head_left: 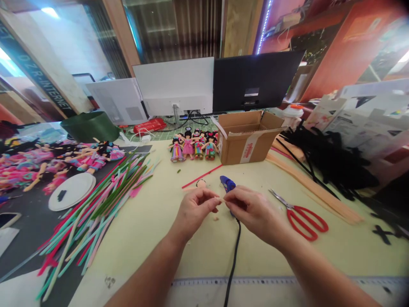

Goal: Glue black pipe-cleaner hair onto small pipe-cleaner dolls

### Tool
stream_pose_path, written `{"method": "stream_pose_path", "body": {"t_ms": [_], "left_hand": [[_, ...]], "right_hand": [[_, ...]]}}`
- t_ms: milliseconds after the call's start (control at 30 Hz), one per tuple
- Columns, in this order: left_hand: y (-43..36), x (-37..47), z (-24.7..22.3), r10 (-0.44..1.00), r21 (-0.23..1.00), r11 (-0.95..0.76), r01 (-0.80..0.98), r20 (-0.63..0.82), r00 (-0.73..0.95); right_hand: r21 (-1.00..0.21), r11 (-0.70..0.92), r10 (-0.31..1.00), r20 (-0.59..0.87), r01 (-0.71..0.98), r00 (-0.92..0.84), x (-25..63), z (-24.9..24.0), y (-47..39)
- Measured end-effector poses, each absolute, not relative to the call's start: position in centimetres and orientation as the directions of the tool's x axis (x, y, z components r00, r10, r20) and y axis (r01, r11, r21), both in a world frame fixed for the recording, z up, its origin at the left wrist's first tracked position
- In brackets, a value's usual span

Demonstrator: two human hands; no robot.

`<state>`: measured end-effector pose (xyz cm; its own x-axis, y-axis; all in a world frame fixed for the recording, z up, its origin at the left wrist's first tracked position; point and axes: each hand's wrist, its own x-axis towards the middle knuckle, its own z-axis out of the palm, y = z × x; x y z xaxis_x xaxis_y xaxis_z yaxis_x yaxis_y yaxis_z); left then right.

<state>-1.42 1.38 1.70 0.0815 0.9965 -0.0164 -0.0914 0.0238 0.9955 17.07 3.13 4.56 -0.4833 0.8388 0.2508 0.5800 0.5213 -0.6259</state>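
Note:
My left hand point(198, 209) and my right hand point(247, 209) meet over the middle of the pale yellow mat. Their fingertips pinch a tiny pale piece point(221, 200) between them; its shape is too small to make out. Just behind my left hand lies a small beige doll part point(201, 183) with a dark band on its round end. A blue tool point(227, 183) with a black cord rests partly hidden behind my right hand. Red-handled scissors point(298, 213) lie partly spread to the right. A thin red strip point(202, 176) lies beyond the hands.
Colourful fuzzy stems point(105, 204) and a white disc point(72, 191) are on the left. Several small dolls point(194, 146) stand beside an open cardboard box point(247, 147) at the back. Beige strips point(315, 192) and black stems point(332, 157) lie right. A ruler point(262, 281) crosses the front.

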Motion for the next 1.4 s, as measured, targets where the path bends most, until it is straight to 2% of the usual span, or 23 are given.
{"method": "stream_pose_path", "body": {"t_ms": [167,567,767,900,1100,1300,1400], "left_hand": [[1.3,-1.4,1.5,0.996,0.999,0.004,-0.033,-0.001,0.092],[1.3,-1.7,1.6,0.998,1.000,-0.023,0.012,0.023,0.050],[1.3,-2.5,2.3,0.982,0.926,-0.178,0.331,0.148,0.114],[1.4,-2.3,2.5,0.983,0.928,-0.087,0.363,0.020,0.185],[1.8,-2.6,1.8,0.932,0.970,0.108,0.219,-0.175,0.318],[1.7,-2.8,1.7,0.890,0.964,0.147,0.223,-0.227,0.396],[1.6,-2.7,1.9,0.901,0.967,0.124,0.224,-0.204,0.382]], "right_hand": [[-0.589,0.586,0.802,0.321,0.557,-0.504,17.3,4.2,3.0],[-0.556,0.576,0.813,0.312,0.599,-0.491,17.7,3.9,3.3],[-0.473,0.623,0.782,0.358,0.623,-0.511,17.8,3.5,3.4],[-0.397,0.672,0.741,0.386,0.626,-0.550,17.7,3.4,3.1],[-0.362,0.734,0.679,0.401,0.574,-0.615,17.7,3.4,3.1],[-0.375,0.755,0.656,0.408,0.538,-0.635,17.6,3.6,3.1],[-0.375,0.740,0.673,0.409,0.558,-0.616,17.7,3.8,3.3]]}}
